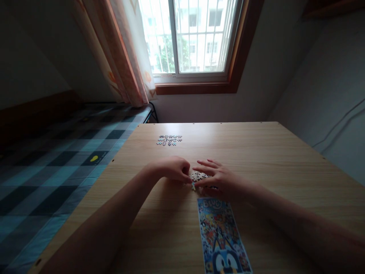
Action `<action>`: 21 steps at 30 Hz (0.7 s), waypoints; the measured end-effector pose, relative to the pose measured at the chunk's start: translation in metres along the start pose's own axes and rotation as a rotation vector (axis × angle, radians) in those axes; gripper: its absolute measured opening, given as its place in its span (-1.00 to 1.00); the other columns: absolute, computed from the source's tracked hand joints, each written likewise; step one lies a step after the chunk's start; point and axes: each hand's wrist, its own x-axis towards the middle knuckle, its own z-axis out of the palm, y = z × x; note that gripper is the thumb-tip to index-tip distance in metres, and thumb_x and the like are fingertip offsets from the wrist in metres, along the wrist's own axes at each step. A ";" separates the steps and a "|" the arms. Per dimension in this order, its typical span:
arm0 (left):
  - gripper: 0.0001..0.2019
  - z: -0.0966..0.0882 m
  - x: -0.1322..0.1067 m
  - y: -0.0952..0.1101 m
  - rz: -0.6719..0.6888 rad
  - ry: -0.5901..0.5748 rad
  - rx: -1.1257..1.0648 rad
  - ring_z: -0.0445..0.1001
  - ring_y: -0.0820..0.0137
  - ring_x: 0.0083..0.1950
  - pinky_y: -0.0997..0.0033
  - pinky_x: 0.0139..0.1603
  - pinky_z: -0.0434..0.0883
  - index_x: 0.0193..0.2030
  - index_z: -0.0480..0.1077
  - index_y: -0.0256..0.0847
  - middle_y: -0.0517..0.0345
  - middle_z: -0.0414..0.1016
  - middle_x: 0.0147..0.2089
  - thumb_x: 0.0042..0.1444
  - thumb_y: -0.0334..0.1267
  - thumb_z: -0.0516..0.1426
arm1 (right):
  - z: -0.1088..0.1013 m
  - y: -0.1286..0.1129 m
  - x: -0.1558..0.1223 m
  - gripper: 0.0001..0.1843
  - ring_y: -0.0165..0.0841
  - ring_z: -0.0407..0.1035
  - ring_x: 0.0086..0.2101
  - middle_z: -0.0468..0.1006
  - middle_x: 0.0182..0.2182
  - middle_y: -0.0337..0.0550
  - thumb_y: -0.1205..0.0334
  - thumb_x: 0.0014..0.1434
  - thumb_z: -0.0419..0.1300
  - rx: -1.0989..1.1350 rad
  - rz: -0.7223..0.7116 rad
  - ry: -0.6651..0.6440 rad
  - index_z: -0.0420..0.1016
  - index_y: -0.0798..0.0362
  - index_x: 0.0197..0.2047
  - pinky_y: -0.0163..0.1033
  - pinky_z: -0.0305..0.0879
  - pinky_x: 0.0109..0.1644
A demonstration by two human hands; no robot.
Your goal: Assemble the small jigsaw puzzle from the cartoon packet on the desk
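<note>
A small pile of jigsaw puzzle pieces (199, 176) lies on the wooden table, many with pale backs showing. My left hand (175, 169) is at the pile's left edge, its fingers curled in and thumb pressed toward them; whatever they pinch is hidden. Just beyond that thumb tip is a yellowish puzzle piece (193, 187). Over the pile's right side, my right hand (221, 178) rests palm down with fingers spread, covering part of it. Below the hands lies a colourful picture sheet (221, 236) with a blue cartoon dog and the letters "BLUE".
Farther back on the table (245, 148), several puzzle pieces (169, 140) are laid out in loose rows. A bed with a checked cover (71, 152) stands along the left side. Behind the table are a window (199, 38) and a curtain (119, 49).
</note>
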 end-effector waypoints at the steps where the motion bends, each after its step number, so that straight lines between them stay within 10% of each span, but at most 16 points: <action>1: -0.64 0.000 0.000 0.002 -0.011 0.009 0.009 0.34 0.43 -0.39 0.42 -0.36 0.22 -0.35 0.49 -0.18 0.14 0.55 -0.35 0.05 0.11 0.21 | 0.001 0.000 0.000 -0.68 -0.07 0.02 0.36 0.27 0.33 -0.23 0.14 0.27 0.24 0.000 0.000 0.004 0.55 -0.26 0.08 0.27 0.05 0.35; 21: -0.67 0.007 0.000 0.011 -0.030 0.096 0.095 0.36 0.38 -0.41 0.39 -0.39 0.22 -0.37 0.51 -0.16 0.13 0.51 -0.41 -0.02 0.09 0.23 | 0.001 -0.007 0.001 -0.68 -0.11 0.07 0.34 0.29 0.31 -0.24 0.14 0.25 0.25 0.024 -0.013 0.070 0.55 -0.22 0.07 0.22 0.12 0.34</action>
